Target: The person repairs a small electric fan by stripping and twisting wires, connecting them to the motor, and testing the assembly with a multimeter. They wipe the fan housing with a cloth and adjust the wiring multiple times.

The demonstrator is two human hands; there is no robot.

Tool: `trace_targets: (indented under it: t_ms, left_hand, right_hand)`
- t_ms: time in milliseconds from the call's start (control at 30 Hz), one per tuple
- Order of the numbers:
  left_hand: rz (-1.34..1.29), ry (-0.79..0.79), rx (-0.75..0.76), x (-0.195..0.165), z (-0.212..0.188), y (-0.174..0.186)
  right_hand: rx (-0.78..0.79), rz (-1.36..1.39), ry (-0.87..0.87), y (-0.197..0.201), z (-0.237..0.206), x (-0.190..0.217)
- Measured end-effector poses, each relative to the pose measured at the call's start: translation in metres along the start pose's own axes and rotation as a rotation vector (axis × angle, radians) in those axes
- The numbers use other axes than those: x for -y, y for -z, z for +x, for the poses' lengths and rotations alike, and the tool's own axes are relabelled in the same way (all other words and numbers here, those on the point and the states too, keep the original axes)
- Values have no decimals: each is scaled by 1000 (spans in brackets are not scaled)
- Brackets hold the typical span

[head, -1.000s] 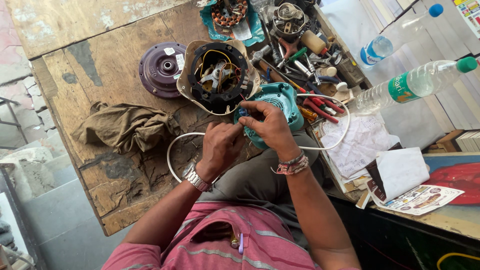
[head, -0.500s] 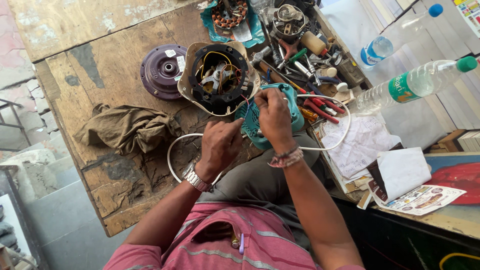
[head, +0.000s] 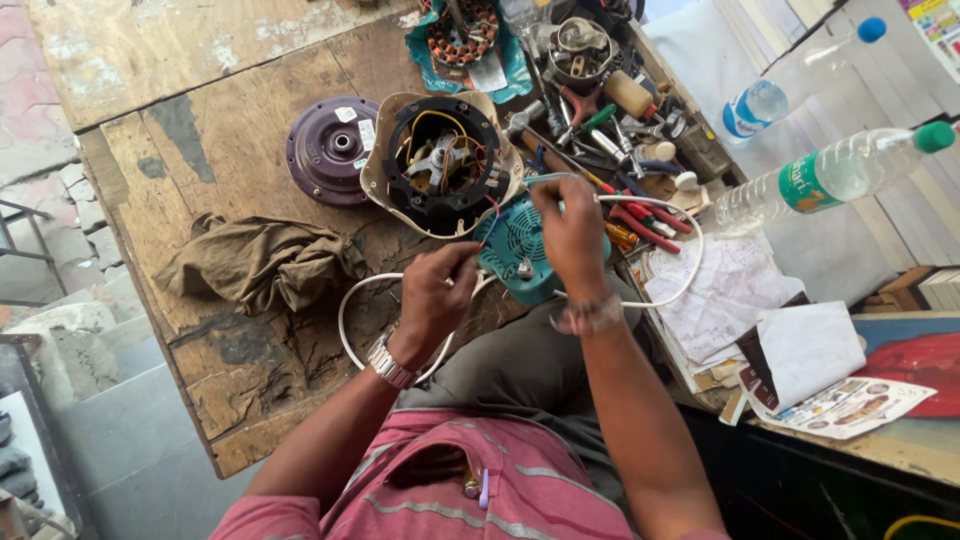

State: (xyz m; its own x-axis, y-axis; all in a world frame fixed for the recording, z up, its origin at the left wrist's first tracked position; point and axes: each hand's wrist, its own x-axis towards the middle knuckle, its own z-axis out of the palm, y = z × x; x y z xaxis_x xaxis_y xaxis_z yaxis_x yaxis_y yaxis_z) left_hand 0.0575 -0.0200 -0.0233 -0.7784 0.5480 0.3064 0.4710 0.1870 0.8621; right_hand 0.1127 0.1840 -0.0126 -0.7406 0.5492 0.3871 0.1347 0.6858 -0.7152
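Teal fan housing (head: pixel 525 250) sits at the near edge of the wooden bench (head: pixel 150 120), just beside the opened motor (head: pixel 440 165) with its windings bare. Left hand (head: pixel 435 295) is pinched shut on thin wires (head: pixel 487 225) running from the motor. Right hand (head: pixel 570 225) is closed, fingertips gripping another wire end above the housing. White cord (head: pixel 350 310) loops near the edge. Purple cover (head: pixel 332 150) lies off, apart. Judging by this: motor opened, wiring mid-way, reassembly left.
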Motion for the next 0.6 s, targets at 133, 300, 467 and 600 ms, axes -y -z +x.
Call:
trace_targets:
  t_ms: [133,300,467,600]
  left_hand:
    - [-260,258,67,0,-8,4]
    - [-254,202,87,-6,-16,-8]
    - [51,-149,-61,-10,-21,-13]
    - [119,-234,-12,-10,-21,-10]
  right_hand:
    - [51,-124,162,25,-46,29]
    - [83,-151,202,11,-67,46]
    - [69,353,-273,-16,-60,33]
    - [122,699,-392,-24,-54,16]
